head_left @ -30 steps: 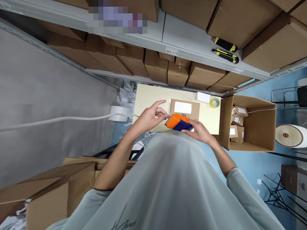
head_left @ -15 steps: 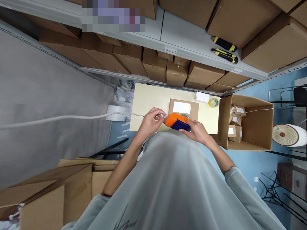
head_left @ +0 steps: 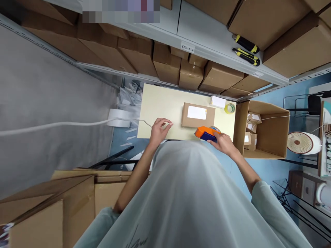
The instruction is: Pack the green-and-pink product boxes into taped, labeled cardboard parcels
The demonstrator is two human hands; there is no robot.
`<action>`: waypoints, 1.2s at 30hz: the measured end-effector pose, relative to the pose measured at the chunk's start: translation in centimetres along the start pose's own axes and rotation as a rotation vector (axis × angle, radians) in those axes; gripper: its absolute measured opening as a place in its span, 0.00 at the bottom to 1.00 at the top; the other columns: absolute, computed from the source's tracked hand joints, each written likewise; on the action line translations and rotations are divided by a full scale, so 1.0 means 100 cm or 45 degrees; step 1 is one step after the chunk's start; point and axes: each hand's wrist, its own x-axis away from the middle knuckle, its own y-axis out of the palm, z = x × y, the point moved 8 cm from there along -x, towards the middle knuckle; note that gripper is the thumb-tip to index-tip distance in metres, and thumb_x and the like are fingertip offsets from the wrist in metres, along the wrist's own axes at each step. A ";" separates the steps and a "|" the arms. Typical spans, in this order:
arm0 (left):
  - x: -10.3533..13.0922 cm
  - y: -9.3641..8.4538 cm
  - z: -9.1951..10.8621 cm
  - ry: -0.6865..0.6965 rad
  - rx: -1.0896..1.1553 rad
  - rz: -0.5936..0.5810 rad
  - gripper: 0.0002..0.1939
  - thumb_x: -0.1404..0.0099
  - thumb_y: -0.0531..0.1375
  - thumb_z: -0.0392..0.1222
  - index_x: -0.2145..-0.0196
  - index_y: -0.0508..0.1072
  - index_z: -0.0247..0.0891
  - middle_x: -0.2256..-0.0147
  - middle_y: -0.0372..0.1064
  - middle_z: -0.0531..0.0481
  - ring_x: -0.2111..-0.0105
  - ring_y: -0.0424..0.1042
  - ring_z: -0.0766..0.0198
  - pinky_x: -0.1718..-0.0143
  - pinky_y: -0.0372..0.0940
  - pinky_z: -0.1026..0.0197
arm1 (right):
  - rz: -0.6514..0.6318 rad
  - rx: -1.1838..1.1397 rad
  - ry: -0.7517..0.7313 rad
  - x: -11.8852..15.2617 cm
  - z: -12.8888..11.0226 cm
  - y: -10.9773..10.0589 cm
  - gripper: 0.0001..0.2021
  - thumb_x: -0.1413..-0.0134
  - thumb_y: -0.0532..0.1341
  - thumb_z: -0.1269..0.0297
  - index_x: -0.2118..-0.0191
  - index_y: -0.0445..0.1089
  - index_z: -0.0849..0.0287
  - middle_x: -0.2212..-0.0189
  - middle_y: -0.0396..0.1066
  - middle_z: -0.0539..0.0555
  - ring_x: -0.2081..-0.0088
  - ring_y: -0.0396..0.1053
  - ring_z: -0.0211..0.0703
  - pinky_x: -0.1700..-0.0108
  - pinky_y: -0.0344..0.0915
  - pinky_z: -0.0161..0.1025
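My right hand (head_left: 224, 143) is wrapped round an orange and dark blue tape dispenser (head_left: 204, 133), held over the table's near edge. A tape roll shows at the dispenser's far side, partly hidden. Left of it, my left hand (head_left: 159, 131) is in a pinch, thumb and fingertips close together; anything between them is too small to make out. Between and beyond the hands, a brown cardboard box (head_left: 184, 115) lies on the pale yellow table (head_left: 157, 100). A white label (head_left: 197, 112) is on the box's top. Neither hand touches this box.
A white box (head_left: 218, 102) and a yellow tape roll (head_left: 229, 109) stand at the back right. An open carton (head_left: 274, 137) with small boxes is at the right. A white cable (head_left: 77, 124) crosses from the left. Shelves with cartons and two utility knives (head_left: 247, 51) overhang the table.
My hands have moved apart: the left away from the dispenser, the right rightward with the dispenser in it. The brown box, partly covered before, now shows more fully.
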 end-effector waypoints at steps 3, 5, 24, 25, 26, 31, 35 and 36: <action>0.001 0.011 -0.030 -0.092 0.075 0.007 0.14 0.32 0.68 0.57 0.61 0.81 0.44 0.54 0.77 0.46 0.50 0.79 0.53 0.40 0.78 0.46 | 0.026 0.097 0.009 -0.006 -0.010 0.018 0.24 0.18 0.57 0.44 0.42 0.75 0.62 0.59 0.83 0.63 0.55 0.82 0.61 0.56 0.70 0.45; 0.006 0.015 -0.049 -0.154 0.133 -0.018 0.17 0.33 0.68 0.60 0.61 0.81 0.43 0.53 0.76 0.46 0.50 0.79 0.54 0.40 0.78 0.46 | 0.062 0.146 0.015 -0.009 -0.019 0.036 0.26 0.17 0.54 0.44 0.42 0.74 0.63 0.60 0.83 0.64 0.55 0.82 0.60 0.56 0.69 0.45; 0.024 0.056 -0.123 -0.291 0.082 0.059 0.07 0.28 0.64 0.45 0.60 0.78 0.40 0.55 0.79 0.42 0.56 0.77 0.57 0.48 0.74 0.56 | 0.261 0.126 0.075 -0.029 -0.033 0.154 0.23 0.15 0.53 0.49 0.49 0.74 0.66 0.62 0.84 0.66 0.60 0.78 0.53 0.53 0.64 0.42; 0.021 0.061 -0.124 -0.293 0.085 0.079 0.06 0.28 0.64 0.43 0.60 0.78 0.39 0.56 0.79 0.42 0.57 0.77 0.58 0.47 0.73 0.56 | 0.266 0.126 0.074 -0.030 -0.030 0.156 0.23 0.15 0.52 0.49 0.49 0.74 0.66 0.62 0.84 0.66 0.59 0.78 0.53 0.52 0.64 0.42; 0.019 0.065 -0.124 -0.294 0.086 0.100 0.05 0.29 0.64 0.42 0.61 0.78 0.39 0.57 0.79 0.42 0.58 0.76 0.58 0.46 0.73 0.55 | 0.271 0.124 0.069 -0.032 -0.028 0.158 0.23 0.15 0.52 0.49 0.49 0.74 0.66 0.62 0.83 0.66 0.60 0.78 0.53 0.52 0.64 0.42; 0.017 0.073 -0.123 -0.297 0.016 0.202 0.04 0.29 0.64 0.40 0.61 0.79 0.39 0.57 0.77 0.43 0.60 0.74 0.59 0.49 0.72 0.57 | 0.315 0.086 0.053 -0.039 -0.019 0.166 0.23 0.15 0.51 0.50 0.46 0.72 0.66 0.62 0.83 0.66 0.62 0.77 0.53 0.51 0.65 0.44; 0.017 0.074 -0.120 -0.266 -0.023 0.229 0.06 0.29 0.64 0.43 0.61 0.79 0.39 0.58 0.77 0.44 0.60 0.73 0.59 0.49 0.71 0.58 | 0.338 0.044 0.065 -0.042 -0.016 0.168 0.23 0.15 0.50 0.51 0.47 0.72 0.66 0.60 0.83 0.69 0.59 0.79 0.55 0.49 0.66 0.45; 0.016 0.076 -0.119 -0.259 -0.021 0.226 0.06 0.29 0.63 0.43 0.61 0.79 0.39 0.58 0.77 0.44 0.60 0.73 0.59 0.49 0.71 0.57 | 0.342 0.038 0.076 -0.042 -0.015 0.168 0.22 0.15 0.50 0.51 0.48 0.72 0.66 0.59 0.83 0.69 0.59 0.79 0.56 0.49 0.67 0.45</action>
